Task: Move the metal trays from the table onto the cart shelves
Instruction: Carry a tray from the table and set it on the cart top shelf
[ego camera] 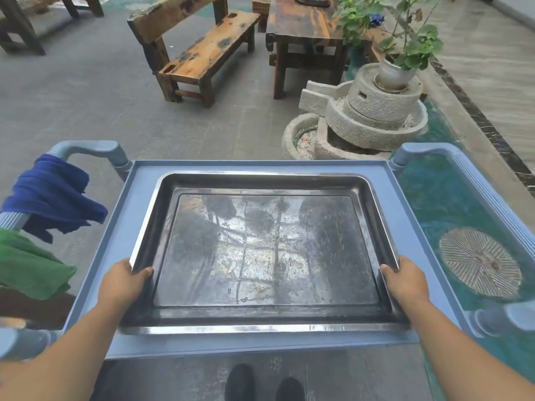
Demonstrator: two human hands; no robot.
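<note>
1. Grey paving carries a wooden bench (202, 50) at 11 o'clock and a stone mill (373, 111) at 1 o'clock.
2. At centre, the metal tray (260, 253) lies flat on the blue cart's top shelf (115, 241).
3. Left hand (123, 285), at 8 o'clock, is clamped on the tray's left rim, thumb inside.
4. Right hand (405, 282), at 4 o'clock, clasps the right rim likewise.
5. Blue cloth (55, 195) and green cloth (31, 264) drape the left handle at 9 o'clock.

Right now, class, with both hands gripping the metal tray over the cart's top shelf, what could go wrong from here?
1. The metal tray looks wet, so the left hand or right hand might slip.
2. Fingers curl over the tray's rim; setting it down could pinch them against the cart shelf.
3. The blue cloth on the cart handle could be knocked off.
</note>
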